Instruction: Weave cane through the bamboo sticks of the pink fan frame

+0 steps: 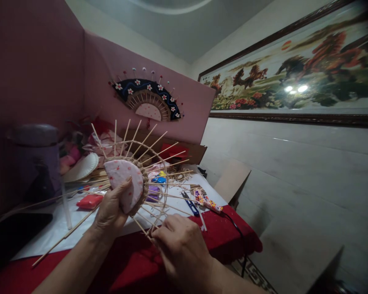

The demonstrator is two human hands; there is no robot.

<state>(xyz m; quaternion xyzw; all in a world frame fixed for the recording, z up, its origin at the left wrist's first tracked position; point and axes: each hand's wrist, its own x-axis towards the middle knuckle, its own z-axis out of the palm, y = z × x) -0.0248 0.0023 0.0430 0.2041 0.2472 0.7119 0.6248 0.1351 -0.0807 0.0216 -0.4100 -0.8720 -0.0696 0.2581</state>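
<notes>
Horse picture [291, 67], framed, on the right wall: marks at its upper left, too small to read. Fan frame [145, 175], held above the table [245, 232]: half-round, pale, red-spotted core; woven rim; sticks radiating outward, crossed by a loose strand. Left hand [112, 208]: thumb on the core, clamped. Right hand [179, 241]: fingers together, pinching the lower edge, knuckles up.

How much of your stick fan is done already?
The spotted half-circle looks finished, with a tight woven band around its curve. In hand: the left hand holds the half-circle while the right hand pinches the loose strand looping across the sticks. Probably left: the outer part, since the stick ends poke out bare beyond that loop.
</notes>
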